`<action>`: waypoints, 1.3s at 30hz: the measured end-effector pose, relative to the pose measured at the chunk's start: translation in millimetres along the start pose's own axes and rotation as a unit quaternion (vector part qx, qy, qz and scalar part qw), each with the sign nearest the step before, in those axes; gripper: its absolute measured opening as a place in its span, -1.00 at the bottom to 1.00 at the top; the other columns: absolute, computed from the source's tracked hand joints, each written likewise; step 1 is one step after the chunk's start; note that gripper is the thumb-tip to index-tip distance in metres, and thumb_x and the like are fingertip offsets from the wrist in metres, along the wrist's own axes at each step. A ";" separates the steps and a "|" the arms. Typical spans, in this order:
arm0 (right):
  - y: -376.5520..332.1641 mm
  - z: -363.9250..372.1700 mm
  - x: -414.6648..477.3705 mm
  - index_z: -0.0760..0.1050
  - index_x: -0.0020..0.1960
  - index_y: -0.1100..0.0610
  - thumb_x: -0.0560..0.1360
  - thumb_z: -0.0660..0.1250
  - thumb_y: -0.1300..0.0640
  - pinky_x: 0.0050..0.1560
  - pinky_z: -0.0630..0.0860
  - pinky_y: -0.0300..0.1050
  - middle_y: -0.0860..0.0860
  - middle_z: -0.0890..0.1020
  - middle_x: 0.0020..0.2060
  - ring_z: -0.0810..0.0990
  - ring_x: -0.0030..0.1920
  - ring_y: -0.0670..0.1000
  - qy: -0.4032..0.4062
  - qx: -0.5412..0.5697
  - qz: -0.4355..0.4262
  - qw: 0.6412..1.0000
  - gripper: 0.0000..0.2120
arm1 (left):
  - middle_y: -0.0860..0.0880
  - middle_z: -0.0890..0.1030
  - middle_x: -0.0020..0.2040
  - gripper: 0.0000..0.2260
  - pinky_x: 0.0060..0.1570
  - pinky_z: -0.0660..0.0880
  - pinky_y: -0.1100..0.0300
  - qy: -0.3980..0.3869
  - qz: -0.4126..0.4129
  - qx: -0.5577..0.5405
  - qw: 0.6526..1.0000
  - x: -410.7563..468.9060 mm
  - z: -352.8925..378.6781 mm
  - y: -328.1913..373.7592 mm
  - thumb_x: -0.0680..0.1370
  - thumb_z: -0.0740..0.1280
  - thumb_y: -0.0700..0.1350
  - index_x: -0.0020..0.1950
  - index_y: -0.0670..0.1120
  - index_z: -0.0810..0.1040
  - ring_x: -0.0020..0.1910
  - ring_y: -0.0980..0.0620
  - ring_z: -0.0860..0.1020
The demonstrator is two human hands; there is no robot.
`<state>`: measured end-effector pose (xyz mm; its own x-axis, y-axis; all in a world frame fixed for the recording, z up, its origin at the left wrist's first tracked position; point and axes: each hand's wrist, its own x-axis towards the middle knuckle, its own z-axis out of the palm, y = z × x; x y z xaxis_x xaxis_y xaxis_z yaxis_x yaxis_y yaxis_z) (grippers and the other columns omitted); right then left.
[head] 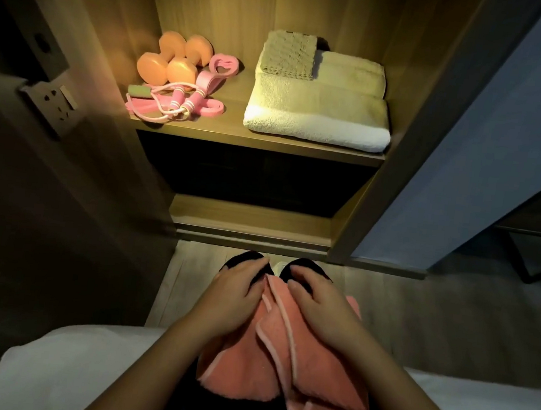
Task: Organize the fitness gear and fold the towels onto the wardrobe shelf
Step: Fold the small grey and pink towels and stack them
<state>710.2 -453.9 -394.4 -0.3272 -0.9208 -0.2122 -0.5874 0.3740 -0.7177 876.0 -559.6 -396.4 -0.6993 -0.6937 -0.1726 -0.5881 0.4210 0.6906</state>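
You have the salmon towel (278, 372) draped over your lap, loosely doubled, with its pale trimmed edge running crooked down the middle, so this fold is not square yet. Your left hand (237, 289) and right hand (317, 301) both lie on its far end over your knees. Their fingers (301, 291) are relaxed and slightly apart, resting on the cloth and pinching nothing that I can see.

Before you fold again, take the two far corners and line the trimmed edges up on each other, then smooth from the middle outward. A lap is soft and uneven, so the white bed (45, 365) beside you would likely give a flatter crease. Aim for a packet no wider than the cream towel stack (319, 109) on the right of the wardrobe shelf (258, 145). The small beige cloth (290, 55) already sits on that stack toward the back.

The orange dumbbells (169, 60) and pink jump rope (173, 104) fill the left of the shelf, leaving only a narrow gap. The top of the stack therefore looks the best landing place, with the folded edge facing out
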 end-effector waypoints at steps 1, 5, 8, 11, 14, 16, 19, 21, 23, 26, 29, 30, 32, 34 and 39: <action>2.3 3.9 -0.8 0.46 0.37 -0.05 0.62 0.18 -0.06 0.36 0.37 0.02 -0.13 0.55 0.28 0.48 0.28 -0.11 -0.008 -0.003 0.000 1.000 -0.65 | 0.10 0.37 0.48 -0.58 0.42 0.24 0.17 -0.016 -0.003 -0.010 1.000 -1.1 3.1 -2.2 0.66 0.17 -0.03 0.53 0.07 0.28 0.44 0.15 0.31; 8.9 17.1 -2.1 0.59 0.03 -0.06 0.60 0.21 0.01 0.09 0.48 -0.02 -0.16 0.66 -0.08 0.58 -0.03 -0.13 0.009 -0.009 -0.012 1.000 -0.83 | 0.05 0.47 0.39 -0.61 0.34 0.37 0.12 -0.031 -0.018 -0.024 0.999 -3.7 16.0 -6.2 0.64 0.21 -0.08 0.48 0.03 0.38 0.33 0.10 0.42; 11.3 22.3 0.8 0.46 -0.10 -0.17 0.62 0.19 0.03 -0.07 0.50 -0.07 -0.15 0.62 -0.20 0.57 -0.15 -0.17 0.047 0.030 0.006 0.998 -0.84 | 0.02 0.53 0.23 -0.68 0.28 0.40 -0.02 -0.026 -0.048 -0.039 0.998 4.8 23.4 -4.9 0.63 0.23 -0.07 0.38 0.03 0.50 0.21 0.05 0.49; 15.2 28.0 1.8 0.42 -0.09 -0.14 0.64 0.17 0.07 -0.15 0.51 -0.14 -0.15 0.60 -0.23 0.57 -0.18 -0.19 0.087 0.079 0.022 0.993 -0.82 | 0.05 0.56 0.00 -0.84 0.15 0.47 -0.06 0.016 -0.084 -0.080 0.993 12.8 30.6 -5.8 0.61 0.28 -0.02 0.06 -0.01 0.62 0.00 0.06 0.53; 21.1 26.2 5.1 0.44 -0.10 -0.11 0.64 0.17 0.12 -0.17 0.44 -0.25 -0.23 0.59 -0.21 0.56 -0.15 -0.23 0.115 0.118 0.030 0.986 -0.80 | 0.08 0.60 -0.13 -0.90 0.00 0.57 -0.03 0.071 -0.125 -0.177 0.974 17.6 35.1 -6.6 0.58 0.32 -0.01 -0.10 0.01 0.55 -0.10 0.10 0.57; 23.8 22.9 8.6 0.46 -0.08 -0.11 0.63 0.19 0.11 -0.12 0.44 -0.22 -0.25 0.59 -0.17 0.56 -0.11 -0.22 0.119 0.134 0.037 0.983 -0.82 | 0.08 0.59 -0.16 -0.90 -0.10 0.55 0.02 0.084 -0.133 -0.195 0.968 19.9 37.1 -7.8 0.57 0.32 -0.02 -0.14 0.04 0.51 -0.16 0.09 0.56; 25.3 19.9 9.4 0.47 0.17 -0.22 0.56 0.22 -0.05 0.03 0.47 -0.25 -0.32 0.58 0.02 0.55 0.05 -0.26 0.071 0.155 0.012 0.985 -0.80 | 0.06 0.56 -0.19 -0.88 -0.15 0.49 0.06 0.096 -0.138 -0.221 0.961 20.6 38.6 -10.7 0.59 0.29 -0.04 -0.15 0.04 0.47 -0.19 0.07 0.53; 24.3 18.3 9.2 0.41 0.33 -0.26 0.55 0.22 -0.06 0.21 0.41 -0.34 -0.36 0.52 0.21 0.47 0.24 -0.30 0.018 0.153 -0.029 0.988 -0.64 | 0.06 0.56 -0.19 -0.88 -0.16 0.48 0.07 0.107 -0.141 -0.237 0.955 21.0 39.0 -12.9 0.59 0.29 -0.05 -0.15 0.03 0.47 -0.19 0.07 0.52; 25.6 17.3 10.9 0.54 0.24 -0.21 0.58 0.25 0.17 0.23 0.42 -0.31 -0.25 0.57 0.17 0.51 0.23 -0.21 -0.004 0.153 -0.056 0.987 -0.65 | 0.08 0.56 -0.20 -0.88 -0.15 0.47 0.10 0.113 -0.140 -0.246 0.952 22.0 39.1 -13.8 0.59 0.30 -0.07 -0.16 0.02 0.48 -0.20 0.11 0.52; 28.2 18.7 12.5 0.65 -0.07 -0.12 0.53 0.24 0.40 0.09 0.49 -0.23 -0.15 0.63 -0.07 0.59 0.03 -0.13 0.024 0.153 -0.048 0.987 -0.57 | 0.11 0.59 -0.18 -0.88 -0.14 0.46 0.22 0.112 -0.130 -0.255 0.952 21.7 38.8 -13.7 0.58 0.31 -0.13 -0.15 0.03 0.53 -0.18 0.23 0.53; 26.0 19.2 14.1 0.59 -0.24 -0.12 0.51 0.24 0.34 -0.06 0.46 -0.28 -0.16 0.63 -0.23 0.59 -0.11 -0.16 0.071 0.161 -0.014 0.984 -0.61 | 0.13 0.63 -0.16 -0.88 -0.09 0.49 0.25 0.099 -0.119 -0.255 0.955 20.5 38.4 -14.9 0.57 0.32 -0.16 -0.12 0.02 0.59 -0.12 0.23 0.57; 25.0 19.5 14.7 0.56 -0.28 -0.12 0.53 0.28 0.24 -0.12 0.44 -0.30 -0.16 0.63 -0.26 0.59 -0.15 -0.17 0.082 0.163 -0.001 0.983 -0.67 | 0.12 0.63 -0.16 -0.87 -0.07 0.51 0.22 0.092 -0.119 -0.254 0.955 20.0 37.9 -14.8 0.57 0.32 -0.18 -0.11 0.02 0.60 -0.11 0.21 0.58; 24.0 19.1 16.8 0.53 -0.30 -0.05 0.51 0.37 0.03 -0.19 0.44 -0.31 -0.14 0.62 -0.30 0.58 -0.21 -0.17 0.086 0.162 0.021 0.983 -0.79 | 0.09 0.64 -0.15 -0.84 -0.05 0.54 0.15 0.077 -0.119 -0.257 0.956 19.5 36.3 -14.0 0.54 0.31 -0.23 -0.10 0.03 0.61 -0.11 0.15 0.59; 23.9 17.3 19.3 0.49 -0.29 0.00 0.43 0.45 0.06 -0.16 0.45 -0.28 -0.14 0.60 -0.31 0.56 -0.21 -0.16 0.066 0.138 0.033 0.988 -0.82 | 0.06 0.63 -0.14 -0.79 -0.05 0.53 0.13 0.061 -0.107 -0.260 0.958 18.1 33.6 -13.3 0.50 0.31 -0.28 -0.07 0.02 0.61 -0.12 0.12 0.59; 20.7 7.6 21.6 0.49 -0.17 -0.01 0.39 0.36 0.32 -0.15 0.42 -0.26 -0.15 0.57 -0.22 0.54 -0.18 -0.22 0.098 0.192 0.071 0.974 -0.77 | 0.08 0.64 -0.07 -0.81 -0.03 0.55 0.17 0.035 -0.090 -0.244 0.965 14.8 29.7 -16.9 0.50 0.37 -0.25 0.00 0.02 0.63 -0.07 0.17 0.58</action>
<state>696.6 -466.9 -418.9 -0.5412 -0.8107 -0.2235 -0.2190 0.3925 -0.8933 863.6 -559.6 -431.5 -0.5641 -0.7750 -0.2849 -0.4238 -0.0244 0.9054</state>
